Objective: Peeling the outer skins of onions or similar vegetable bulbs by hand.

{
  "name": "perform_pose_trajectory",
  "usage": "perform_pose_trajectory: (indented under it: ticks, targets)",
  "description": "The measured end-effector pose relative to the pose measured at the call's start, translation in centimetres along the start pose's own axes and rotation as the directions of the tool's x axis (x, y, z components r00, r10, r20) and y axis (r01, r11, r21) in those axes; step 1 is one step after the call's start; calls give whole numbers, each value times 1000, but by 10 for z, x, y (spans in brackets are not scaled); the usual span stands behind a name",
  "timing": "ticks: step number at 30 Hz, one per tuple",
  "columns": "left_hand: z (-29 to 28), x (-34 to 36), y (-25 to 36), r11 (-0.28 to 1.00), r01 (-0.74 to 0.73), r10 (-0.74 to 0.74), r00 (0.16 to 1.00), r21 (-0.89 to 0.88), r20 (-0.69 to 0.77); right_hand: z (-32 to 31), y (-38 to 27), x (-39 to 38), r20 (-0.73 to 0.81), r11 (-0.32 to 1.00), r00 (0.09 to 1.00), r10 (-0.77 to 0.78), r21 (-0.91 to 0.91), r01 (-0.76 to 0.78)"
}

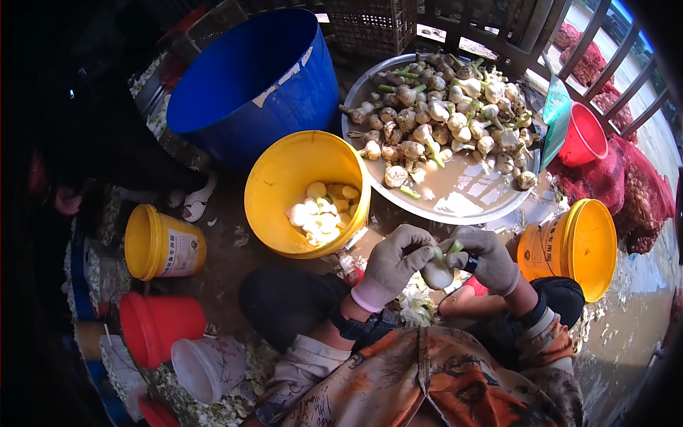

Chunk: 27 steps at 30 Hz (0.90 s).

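Note:
A pale garlic bulb (pixel 437 276) with a short green stem sits between my two hands, above my lap. My left hand (pixel 400 265), in a grey knit glove with a pink cuff, is closed with its fingertips at the bulb's side. My right hand (pixel 491 262), gloved in the same grey, closes on the bulb from the stem side. A small dark thing shows by its fingers, too unclear to name. Ahead, a wide metal basin (pixel 466 206) bears a heap of stemmed garlic bulbs (pixel 434 114) and murky water. Whitish peeled bulbs (pixel 324 213) lie inside a yellow bucket (pixel 267 192).
Behind the yellow bucket stands a large blue tub (pixel 249 78). Smaller yellow (pixel 160 245), red (pixel 160 327) and white buckets (pixel 206 366) stand at left; another yellow bucket (pixel 594 249) lies tipped at right. Red mesh sacks (pixel 640 192) rest beside the railing. A person's foot (pixel 199 199) shows at left.

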State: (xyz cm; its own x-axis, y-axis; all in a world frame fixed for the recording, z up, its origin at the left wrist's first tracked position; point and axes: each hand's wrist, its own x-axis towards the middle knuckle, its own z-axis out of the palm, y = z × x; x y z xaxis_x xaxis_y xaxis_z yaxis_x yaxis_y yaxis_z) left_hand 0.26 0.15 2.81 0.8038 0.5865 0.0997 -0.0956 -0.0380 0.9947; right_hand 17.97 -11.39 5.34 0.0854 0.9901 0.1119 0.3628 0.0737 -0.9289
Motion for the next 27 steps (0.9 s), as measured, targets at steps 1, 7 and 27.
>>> perform_pose_trajectory:
  ticks: [1, 7, 27]
  targets:
    - [1, 0, 1, 1000, -3, 3, 1000, 0, 0, -1, -2, 1, -10, 968, 995, 95, 235, -90]
    - [6, -9, 10, 952, -260, 243, 963, 161, 120, -11, 32, -3, -287, 916, 910, 300, 352, -191]
    - [25, -28, -56, 631, -165, -247, 883, 758, 398, -34, 16, -8, -303, 724, 787, 538, 644, -247]
